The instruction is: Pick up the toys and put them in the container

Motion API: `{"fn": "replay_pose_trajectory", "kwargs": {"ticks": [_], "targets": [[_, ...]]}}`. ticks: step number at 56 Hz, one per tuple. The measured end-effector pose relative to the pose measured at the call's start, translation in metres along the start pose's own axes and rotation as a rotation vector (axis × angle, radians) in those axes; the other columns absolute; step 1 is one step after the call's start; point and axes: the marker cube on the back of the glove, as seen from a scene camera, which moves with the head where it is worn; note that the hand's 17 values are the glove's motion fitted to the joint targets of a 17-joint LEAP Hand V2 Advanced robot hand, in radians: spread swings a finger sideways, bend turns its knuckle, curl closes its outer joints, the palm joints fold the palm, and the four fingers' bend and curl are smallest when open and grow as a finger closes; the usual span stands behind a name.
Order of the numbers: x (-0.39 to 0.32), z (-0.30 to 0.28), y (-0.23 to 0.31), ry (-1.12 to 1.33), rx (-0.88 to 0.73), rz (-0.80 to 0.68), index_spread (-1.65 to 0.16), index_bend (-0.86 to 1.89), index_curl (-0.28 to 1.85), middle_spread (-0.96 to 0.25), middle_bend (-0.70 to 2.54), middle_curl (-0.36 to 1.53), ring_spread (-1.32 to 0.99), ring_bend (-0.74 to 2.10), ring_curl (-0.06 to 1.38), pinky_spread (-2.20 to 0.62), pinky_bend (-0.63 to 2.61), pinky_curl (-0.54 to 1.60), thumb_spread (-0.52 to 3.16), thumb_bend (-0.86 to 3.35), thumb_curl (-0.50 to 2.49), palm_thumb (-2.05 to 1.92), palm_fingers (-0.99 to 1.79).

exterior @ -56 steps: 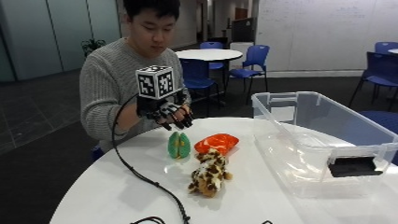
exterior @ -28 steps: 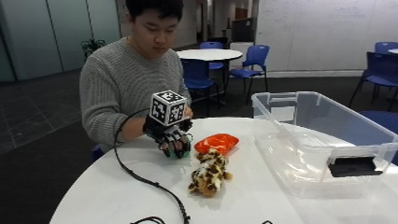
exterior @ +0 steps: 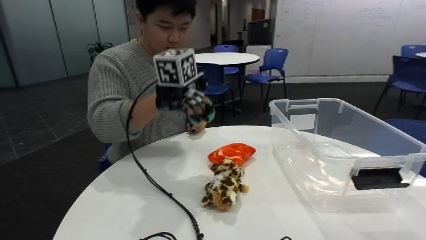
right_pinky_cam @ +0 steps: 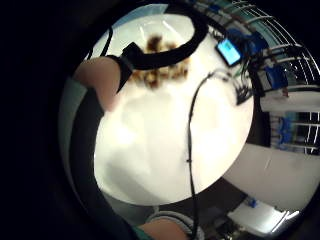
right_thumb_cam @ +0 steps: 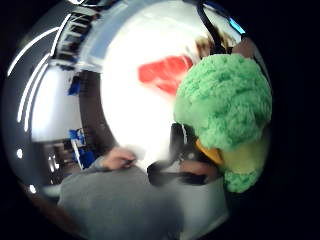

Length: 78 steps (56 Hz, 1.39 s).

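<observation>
My gloved right hand (exterior: 185,102) is raised above the far side of the round white table (exterior: 126,200) and grips a green plush toy (exterior: 200,118). That green toy (right_thumb_cam: 225,102), with an orange and yellow part underneath, fills much of the thumb side palm view. An orange toy (exterior: 231,152) lies on the table below and to the right of the hand; it also shows as a red shape (right_thumb_cam: 165,74). A spotted leopard plush (exterior: 224,186) lies nearer the front edge, and the little finger side palm view shows this leopard plush (right_pinky_cam: 160,72) too.
A large clear plastic container (exterior: 319,185) stands on the right of the table, open on top. The person's bare left hand (right_thumb_cam: 117,159) rests at the table's edge. Blue chairs (exterior: 267,67) and another round table (exterior: 229,58) stand behind.
The hand came down onto the green toy beside the orange one, took hold of it and lifted it off the table. The orange toy and the leopard have stayed put.
</observation>
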Motion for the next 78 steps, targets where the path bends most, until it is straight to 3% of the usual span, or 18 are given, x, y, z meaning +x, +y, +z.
{"fn": "replay_pose_trajectory", "kwargs": {"ticks": [7, 14, 23, 28, 34, 45, 53, 68, 78], "targets": [[-0.029, -0.076, -0.039, 0.044, 0.112, -0.094, -0.32, 0.28, 0.47, -0.25, 0.89, 0.54, -0.45, 0.64, 0.29, -0.04, 0.29, 0.28, 1.39, 0.03, 0.37, 0.31, 0.72], [-0.060, -0.093, -0.091, -0.033, 0.116, -0.155, -0.33, 0.28, 0.49, -0.25, 0.90, 0.55, -0.46, 0.65, 0.29, -0.04, 0.29, 0.29, 1.38, 0.02, 0.38, 0.32, 0.71], [-0.136, -0.075, -0.233, -0.239, 0.070, -0.131, -0.33, 0.26, 0.52, -0.25, 0.92, 0.56, -0.46, 0.66, 0.30, -0.03, 0.28, 0.30, 1.38, 0.00, 0.39, 0.33, 0.67], [-0.190, -0.044, -0.304, -0.170, 0.036, -0.085, -0.34, 0.24, 0.53, -0.25, 0.93, 0.56, -0.46, 0.66, 0.31, -0.03, 0.29, 0.31, 1.39, 0.00, 0.39, 0.33, 0.65], [-0.217, -0.004, -0.339, -0.011, -0.026, -0.112, -0.34, 0.23, 0.54, -0.25, 0.94, 0.57, -0.46, 0.67, 0.31, -0.02, 0.28, 0.31, 1.40, -0.01, 0.39, 0.32, 0.62], [-0.207, 0.052, -0.355, 0.095, -0.235, -0.092, -0.36, 0.20, 0.57, -0.26, 0.94, 0.57, -0.45, 0.67, 0.32, -0.01, 0.29, 0.32, 1.39, -0.02, 0.38, 0.29, 0.59], [-0.182, 0.072, -0.353, 0.203, -0.364, -0.031, -0.35, 0.14, 0.56, -0.25, 0.67, 0.50, -0.39, 0.63, 0.33, 0.00, 0.50, 0.39, 1.30, -0.05, 0.33, 0.12, 0.23], [-0.184, 0.030, -0.323, 0.000, -0.262, -0.121, -0.36, 0.18, 0.52, -0.26, 0.50, 0.44, -0.34, 0.66, 0.32, 0.02, 0.60, 0.40, 1.25, -0.02, 0.32, 0.05, 0.18], [-0.127, -0.051, -0.222, -0.171, -0.111, -0.270, -0.36, 0.19, 0.53, -0.24, 0.32, 0.40, -0.30, 0.64, 0.33, 0.02, 0.68, 0.42, 1.29, -0.02, 0.30, -0.01, 0.08]]}}
